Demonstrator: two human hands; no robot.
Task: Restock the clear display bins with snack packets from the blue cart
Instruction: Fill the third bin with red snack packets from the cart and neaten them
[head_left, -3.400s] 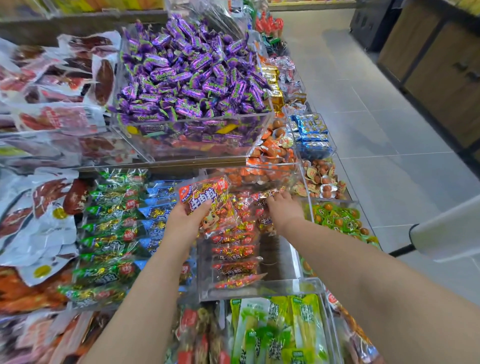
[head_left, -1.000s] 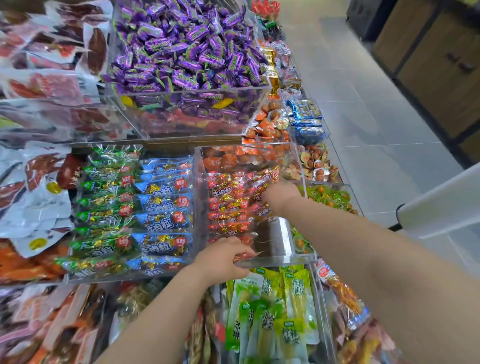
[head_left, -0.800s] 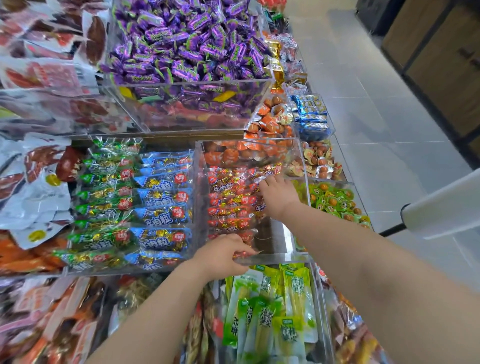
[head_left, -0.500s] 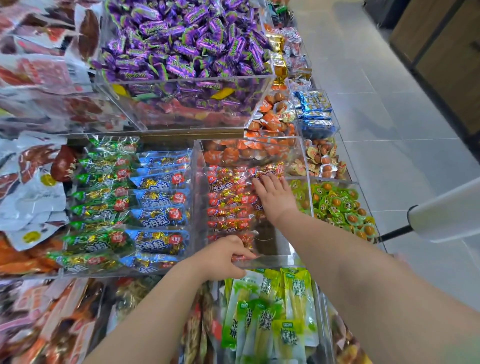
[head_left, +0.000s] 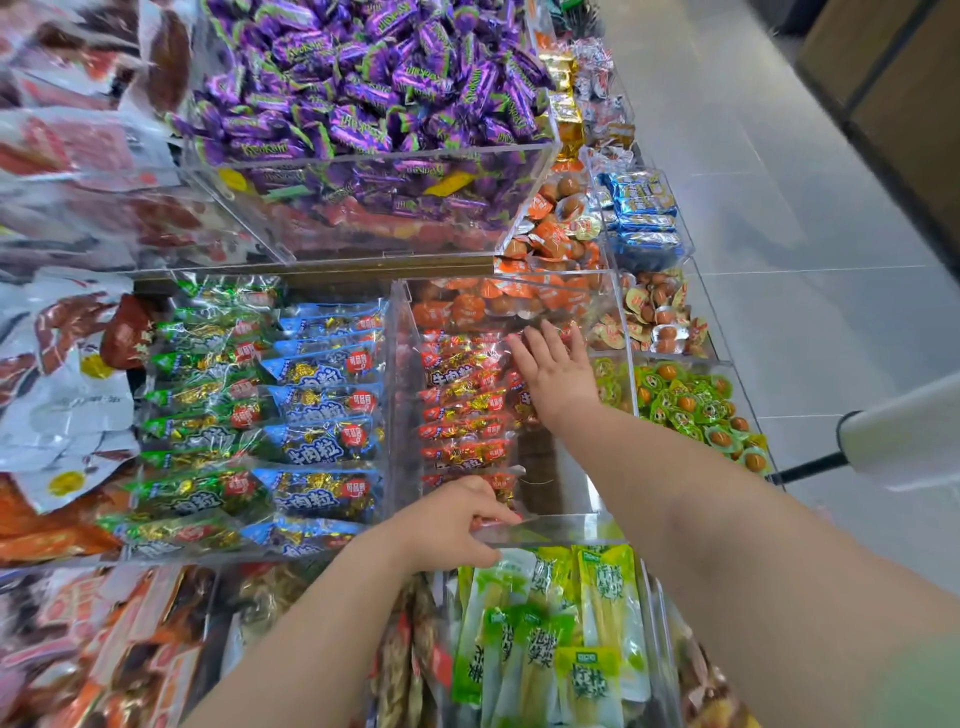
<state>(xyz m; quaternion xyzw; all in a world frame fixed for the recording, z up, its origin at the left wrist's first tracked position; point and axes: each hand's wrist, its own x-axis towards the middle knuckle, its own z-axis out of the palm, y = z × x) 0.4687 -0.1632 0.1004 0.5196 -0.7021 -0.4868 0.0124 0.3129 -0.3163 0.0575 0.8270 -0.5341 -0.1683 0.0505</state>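
Note:
A clear display bin (head_left: 582, 525) in the middle holds a row of red snack packets (head_left: 462, 405). My right hand (head_left: 558, 371) lies flat with straight fingers on the far packets at the back of the bin. My left hand (head_left: 449, 525) is at the bin's near wall, fingers curled over the front rim and touching the nearest red packet. The right side of the bin floor is bare. The blue cart is not in view.
Left of the bin lie rows of blue packets (head_left: 322, 410) and green packets (head_left: 202, 405). Purple candies (head_left: 363, 93) fill a raised bin behind. Green-yellow packs (head_left: 556, 644) lie in front, green cups (head_left: 691, 405) to the right. A white handle (head_left: 904, 436) juts in at right over tiled floor.
My right hand has opened out flat and slid up onto the far red packets. The left hand has stayed on the bin's front rim. Earlier, both hands held a stack of red packets.

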